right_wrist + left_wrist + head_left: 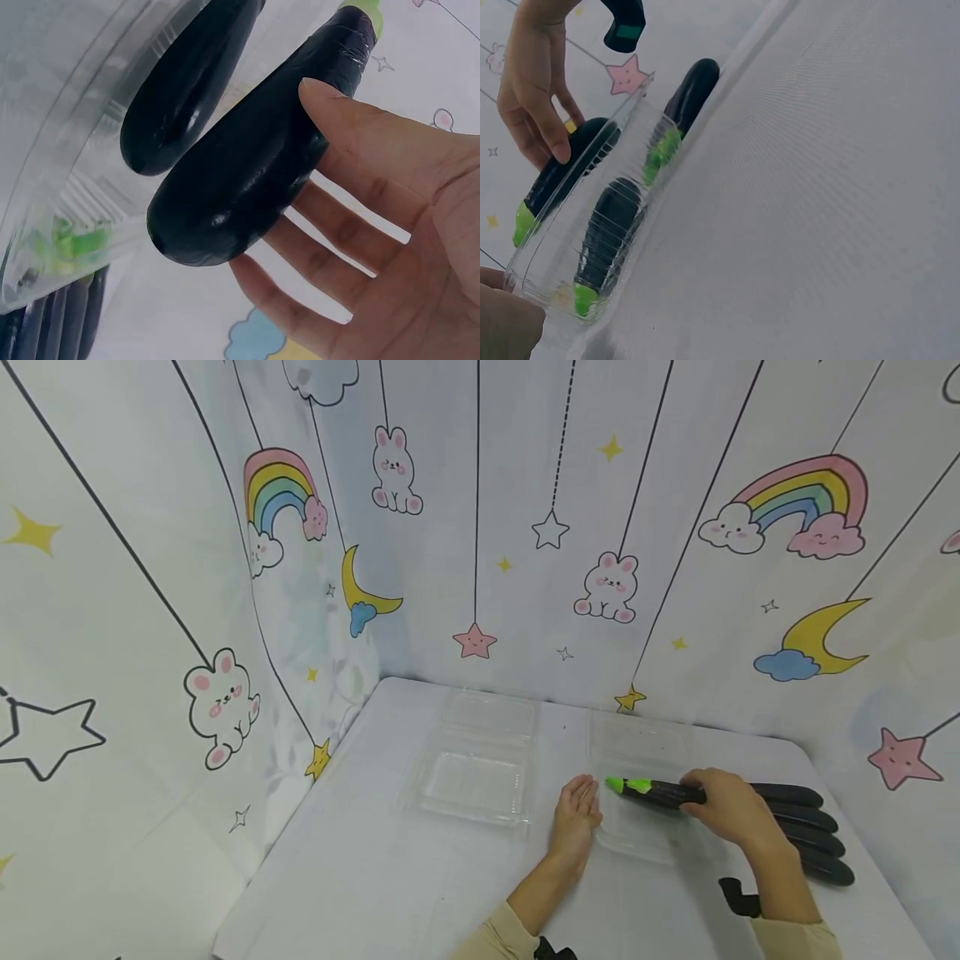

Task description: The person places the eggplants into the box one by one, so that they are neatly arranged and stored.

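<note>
A black eggplant with a green cap (663,792) is held by my right hand (738,814) over the right clear container (637,847). Thumb and fingers of the right hand (390,202) lie around the eggplant (240,180). My left hand (576,827) rests against that container's left edge, fingers stretched along it; the left wrist view shows the hand (510,322) touching the rim of the container (536,255). Through its clear wall shows a second eggplant shape (607,232); I cannot tell whether it is a reflection.
Several dark eggplants (813,841) lie side by side at the table's right, partly behind my right hand. Another lidded clear container (472,785) stands open on the left of the white table (360,860). A patterned cloth (427,568) hangs behind.
</note>
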Available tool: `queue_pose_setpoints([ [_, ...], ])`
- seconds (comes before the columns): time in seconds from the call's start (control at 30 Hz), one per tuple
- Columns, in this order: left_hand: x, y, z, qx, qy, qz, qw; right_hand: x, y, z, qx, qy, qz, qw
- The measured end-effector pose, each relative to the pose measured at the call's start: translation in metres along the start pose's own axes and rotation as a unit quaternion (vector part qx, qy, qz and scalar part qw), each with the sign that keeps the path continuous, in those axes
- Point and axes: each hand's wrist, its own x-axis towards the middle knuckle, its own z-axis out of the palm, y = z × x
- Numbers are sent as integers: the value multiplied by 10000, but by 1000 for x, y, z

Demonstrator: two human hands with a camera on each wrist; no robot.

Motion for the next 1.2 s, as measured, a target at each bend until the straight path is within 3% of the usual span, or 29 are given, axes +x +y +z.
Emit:
queue_pose_setpoints([
  [0.37,2,0,0,-48,100,-11,9999,15,-4,9,27,-310,12,9995],
  [0.77,4,-4,-2,-57,55,15,10000,26,-5,11,-51,-516,-387,9979],
  [1.2,4,-3,-2,-74,64,9,10000,39,-7,20,-72,-908,-151,9957],
])
